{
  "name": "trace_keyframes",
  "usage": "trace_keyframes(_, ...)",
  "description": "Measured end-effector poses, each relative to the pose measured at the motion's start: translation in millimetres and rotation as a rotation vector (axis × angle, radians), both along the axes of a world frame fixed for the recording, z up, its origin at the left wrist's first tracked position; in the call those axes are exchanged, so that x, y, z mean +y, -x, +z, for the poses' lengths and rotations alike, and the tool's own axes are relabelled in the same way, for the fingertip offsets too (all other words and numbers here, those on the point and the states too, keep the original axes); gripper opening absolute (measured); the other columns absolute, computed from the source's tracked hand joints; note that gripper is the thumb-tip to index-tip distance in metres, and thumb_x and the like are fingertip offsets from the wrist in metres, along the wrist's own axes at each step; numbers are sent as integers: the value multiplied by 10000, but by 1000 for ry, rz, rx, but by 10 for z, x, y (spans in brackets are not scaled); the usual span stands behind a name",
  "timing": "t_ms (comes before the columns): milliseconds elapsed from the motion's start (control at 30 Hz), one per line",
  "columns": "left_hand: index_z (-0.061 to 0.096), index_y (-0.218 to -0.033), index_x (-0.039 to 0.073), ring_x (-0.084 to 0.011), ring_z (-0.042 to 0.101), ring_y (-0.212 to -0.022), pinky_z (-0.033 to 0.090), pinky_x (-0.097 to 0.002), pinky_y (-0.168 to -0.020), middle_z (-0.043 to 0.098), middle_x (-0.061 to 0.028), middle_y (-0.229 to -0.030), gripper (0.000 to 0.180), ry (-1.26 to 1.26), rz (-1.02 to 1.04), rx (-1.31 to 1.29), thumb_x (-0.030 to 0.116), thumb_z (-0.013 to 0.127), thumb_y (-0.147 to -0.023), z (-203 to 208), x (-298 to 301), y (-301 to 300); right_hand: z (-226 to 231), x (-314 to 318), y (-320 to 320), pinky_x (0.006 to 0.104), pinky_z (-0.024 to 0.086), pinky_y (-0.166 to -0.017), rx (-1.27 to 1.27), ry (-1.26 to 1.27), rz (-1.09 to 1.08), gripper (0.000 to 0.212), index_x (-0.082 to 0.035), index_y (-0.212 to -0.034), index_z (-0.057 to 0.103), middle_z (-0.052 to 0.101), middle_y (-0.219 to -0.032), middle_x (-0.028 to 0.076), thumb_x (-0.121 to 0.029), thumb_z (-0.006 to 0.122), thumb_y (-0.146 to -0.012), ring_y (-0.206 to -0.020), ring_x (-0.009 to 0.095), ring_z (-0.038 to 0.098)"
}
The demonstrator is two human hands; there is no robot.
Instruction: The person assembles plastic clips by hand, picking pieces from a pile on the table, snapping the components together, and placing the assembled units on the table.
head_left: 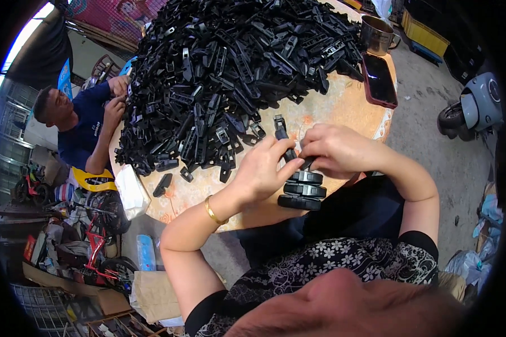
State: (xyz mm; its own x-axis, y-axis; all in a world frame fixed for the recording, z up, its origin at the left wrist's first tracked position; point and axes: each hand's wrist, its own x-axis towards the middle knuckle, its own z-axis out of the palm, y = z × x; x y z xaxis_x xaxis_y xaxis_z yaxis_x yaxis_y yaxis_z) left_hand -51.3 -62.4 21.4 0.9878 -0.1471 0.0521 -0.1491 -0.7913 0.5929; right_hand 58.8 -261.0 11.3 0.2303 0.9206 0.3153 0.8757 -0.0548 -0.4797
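Observation:
My left hand [265, 170], with a gold bangle at its wrist, grips a long black plastic clip-like part [281, 127] between thumb and fingers. The part's far end sticks out beyond my fingertips. Close against it on the right, my right hand [336, 147] is closed, its fingers bent and pinched together. What those fingers hold is hidden. Just below both hands, several finished-looking black parts [302, 191] lie stacked side by side near the table's front edge. Beyond my hands rises a large heap of loose black plastic parts [230, 62].
The parts lie on a round table with a patterned cover [348, 106]. A phone in a red case [379, 81] and a metal mug [375, 35] are at its right. A white packet [132, 192] lies on the left edge. Another person [81, 123] works at the heap's left side.

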Motion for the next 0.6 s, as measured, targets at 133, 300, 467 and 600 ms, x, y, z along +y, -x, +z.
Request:
trace_keyframes(133,608,-962,51,-310,559,-914,467,-369,-773,562,-115,-899,174,-39,-131,-295,133,667,-820,-110,38,-75,22,-32,-181,399,490,-785,69,-35,-208,305,-30,-960,673,637,-902,107,-132,756,-685,-889,306,607)
trace_keyframes(300,597,-937,39,-306,570,-880,476,-368,-766,567,-126,-894,197,16,-130,-199,78,702,-774,-120,84,-100,-110,55,-181,386,478,-785,16,-73,-130,281,-62,-961,708,632,-893,83,-175,757,-708,-904,292,579)
trace_keyframes(467,633,-843,-3,-260,606,-699,494,-343,-643,592,-130,-807,206,-18,21,-111,83,765,-711,-88,203,-92,-40,20,-173,396,475,-749,-54,-10,-108,291,-54,-947,708,616,-826,97,-202,764,-702,-847,298,583)
trace_keyframes(600,642,-768,-18,-246,609,-681,490,-339,-626,597,-119,-760,184,83,-22,-151,84,777,-697,-138,178,-127,-147,127,-138,397,471,-713,-55,-168,28,299,-45,-910,701,592,-755,107,-226,776,-685,-803,306,585)
